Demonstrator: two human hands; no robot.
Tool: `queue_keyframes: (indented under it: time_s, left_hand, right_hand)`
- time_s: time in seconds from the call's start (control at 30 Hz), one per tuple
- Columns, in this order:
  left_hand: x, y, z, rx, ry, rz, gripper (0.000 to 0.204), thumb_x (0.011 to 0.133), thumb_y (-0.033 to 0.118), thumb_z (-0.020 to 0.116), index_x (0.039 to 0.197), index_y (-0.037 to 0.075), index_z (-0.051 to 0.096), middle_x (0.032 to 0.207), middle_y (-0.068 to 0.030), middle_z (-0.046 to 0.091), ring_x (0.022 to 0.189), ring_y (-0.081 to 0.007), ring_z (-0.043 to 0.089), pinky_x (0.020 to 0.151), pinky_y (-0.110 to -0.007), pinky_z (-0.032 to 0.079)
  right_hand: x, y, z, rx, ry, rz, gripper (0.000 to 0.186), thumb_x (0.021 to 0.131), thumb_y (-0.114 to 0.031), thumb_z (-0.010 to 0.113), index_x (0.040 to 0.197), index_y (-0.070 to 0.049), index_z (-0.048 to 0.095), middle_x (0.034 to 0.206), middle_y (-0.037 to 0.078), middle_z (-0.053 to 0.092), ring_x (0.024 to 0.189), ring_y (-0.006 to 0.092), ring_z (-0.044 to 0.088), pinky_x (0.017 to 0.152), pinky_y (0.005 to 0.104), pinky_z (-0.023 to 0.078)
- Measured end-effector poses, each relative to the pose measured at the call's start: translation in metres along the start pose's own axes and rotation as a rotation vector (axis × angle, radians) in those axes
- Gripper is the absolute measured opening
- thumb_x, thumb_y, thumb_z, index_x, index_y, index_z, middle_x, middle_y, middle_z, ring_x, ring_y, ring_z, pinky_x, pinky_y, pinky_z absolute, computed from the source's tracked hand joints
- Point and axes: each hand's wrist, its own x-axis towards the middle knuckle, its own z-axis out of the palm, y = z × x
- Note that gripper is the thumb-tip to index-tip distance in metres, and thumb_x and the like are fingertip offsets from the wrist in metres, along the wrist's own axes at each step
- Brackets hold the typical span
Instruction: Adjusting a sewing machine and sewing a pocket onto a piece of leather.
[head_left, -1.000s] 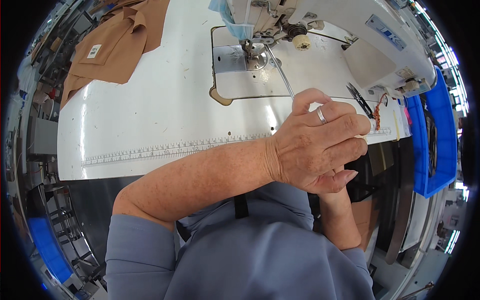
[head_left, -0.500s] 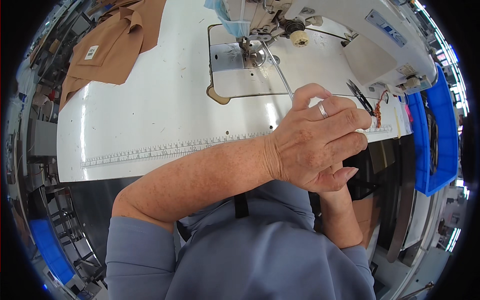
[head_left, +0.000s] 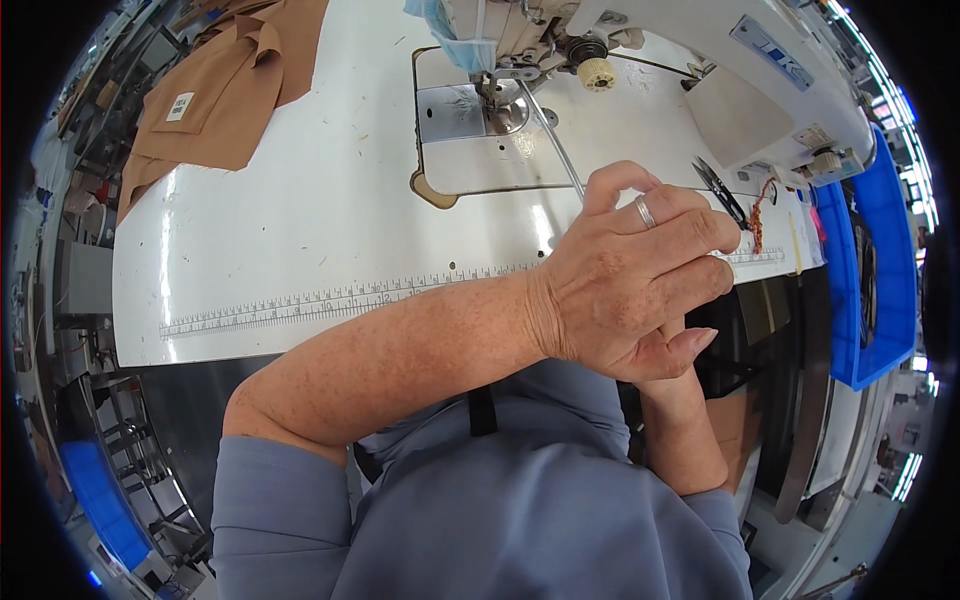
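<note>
My left hand, a ring on one finger, reaches across to the right above the table's front edge. Its fingers are curled with the thumb partly stretched out; whatever lies under them is hidden. Behind it rises my right forearm, its hand almost wholly covered by the left. A thin metal rod slants from beside the presser foot of the sewing machine to the left hand's little finger; its near end is out of sight. Black thread snips lie just beyond the left fingertips, next to an orange-red cord.
Brown fabric pieces with a white label are stacked at the table's far left. A printed ruler strip runs along the front of the white table. Blue bins stand at the right and low at the left.
</note>
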Motion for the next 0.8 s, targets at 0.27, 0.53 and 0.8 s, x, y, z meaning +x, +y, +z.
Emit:
queue_keyframes:
  time_s: [0.27, 0.53, 0.8]
  left_hand:
    - [0.004, 0.0, -0.004, 0.013, 0.037, 0.021, 0.035, 0.073, 0.039, 0.069, 0.094, 0.012, 0.067, 0.114, -0.003, 0.064, 0.104, -0.0221, 0.061, 0.099, -0.05, 0.034]
    - [0.006, 0.007, -0.012, 0.067, 0.075, 0.041, 0.038, 0.078, 0.05, 0.065, 0.086, 0.014, 0.066, 0.114, -0.0006, 0.065, 0.1, -0.0192, 0.063, 0.097, -0.049, 0.031]
    - [0.012, 0.008, -0.02, 0.02, 0.138, 0.03, 0.04, 0.08, 0.054, 0.061, 0.085, 0.015, 0.067, 0.109, 0.0001, 0.066, 0.095, -0.0178, 0.065, 0.098, -0.05, 0.03]
  right_hand:
    - [-0.003, -0.002, 0.012, 0.012, -0.008, -0.033, 0.041, 0.104, -0.021, 0.055, 0.14, -0.002, 0.049, 0.135, 0.016, 0.053, 0.128, 0.0285, 0.054, 0.104, 0.0405, 0.047]
    - [-0.023, -0.012, 0.025, 0.117, 0.096, 0.003, 0.043, 0.107, -0.026, 0.046, 0.144, -0.004, 0.046, 0.137, 0.016, 0.052, 0.131, 0.0283, 0.053, 0.105, 0.0395, 0.046]
    - [-0.023, -0.013, 0.0, 0.248, -0.224, 0.205, 0.044, 0.107, -0.026, 0.05, 0.145, -0.006, 0.045, 0.137, 0.013, 0.052, 0.131, 0.0258, 0.052, 0.102, 0.0357, 0.048]
